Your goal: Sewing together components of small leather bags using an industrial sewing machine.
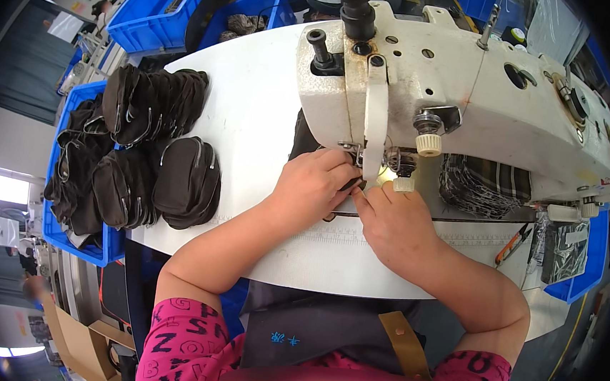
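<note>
Under the head of the white sewing machine (464,81), both of my hands are close together at the needle area. My left hand (311,184) has its fingers curled and pinches a dark brown fabric piece (305,135), part of which shows behind the hand. Beside it, my right hand (399,223) has bent fingers, with thumb and fingertips pressed at the edge of the same fabric. The fingertips are partly hidden by the presser parts, and the needle itself cannot be made out. A small light glows between the hands.
Stacked dark brown pouches (187,181) stand on the white table (254,108) at left, beside a filled blue bin (111,243). Right of my hands lies a pile of plaid fabric pieces (488,187). Orange-handled thread snips (512,244) rest near the right edge. More blue bins (162,7) stand behind.
</note>
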Tool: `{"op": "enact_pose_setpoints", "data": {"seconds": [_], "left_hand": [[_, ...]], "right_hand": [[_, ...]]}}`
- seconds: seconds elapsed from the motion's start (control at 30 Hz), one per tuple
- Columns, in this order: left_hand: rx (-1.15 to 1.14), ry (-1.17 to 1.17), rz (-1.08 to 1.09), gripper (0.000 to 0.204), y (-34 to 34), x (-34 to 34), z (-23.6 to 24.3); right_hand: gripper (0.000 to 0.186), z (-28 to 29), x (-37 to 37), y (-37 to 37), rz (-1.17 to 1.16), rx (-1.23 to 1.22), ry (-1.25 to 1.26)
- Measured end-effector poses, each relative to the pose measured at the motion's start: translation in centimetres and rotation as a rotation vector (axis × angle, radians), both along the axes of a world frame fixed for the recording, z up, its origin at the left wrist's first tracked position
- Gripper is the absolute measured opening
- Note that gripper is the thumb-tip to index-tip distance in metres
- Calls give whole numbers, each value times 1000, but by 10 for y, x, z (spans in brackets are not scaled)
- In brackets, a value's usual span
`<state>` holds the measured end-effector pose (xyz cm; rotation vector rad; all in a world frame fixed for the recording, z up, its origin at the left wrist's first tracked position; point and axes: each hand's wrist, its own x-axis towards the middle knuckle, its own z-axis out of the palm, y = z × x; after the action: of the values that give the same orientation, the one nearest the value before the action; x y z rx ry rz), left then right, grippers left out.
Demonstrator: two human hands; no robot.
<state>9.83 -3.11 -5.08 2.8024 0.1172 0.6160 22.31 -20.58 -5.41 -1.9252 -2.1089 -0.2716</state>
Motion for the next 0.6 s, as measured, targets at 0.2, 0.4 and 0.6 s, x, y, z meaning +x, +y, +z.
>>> {"op": "enact_pose_setpoints", "data": {"seconds": [0.2,0.4,0.6], "left_hand": [[-71,20,-113,21,7,-1,3],[-107,43,-122,24,5,-2,-1],[-41,19,-148,29,3,-4,4]], "right_hand": [[48,0,1,-1,27,-17,-4],[42,3,-2,-2,10,-80,-5],[45,2,-1,-1,14,-96,19]]}}
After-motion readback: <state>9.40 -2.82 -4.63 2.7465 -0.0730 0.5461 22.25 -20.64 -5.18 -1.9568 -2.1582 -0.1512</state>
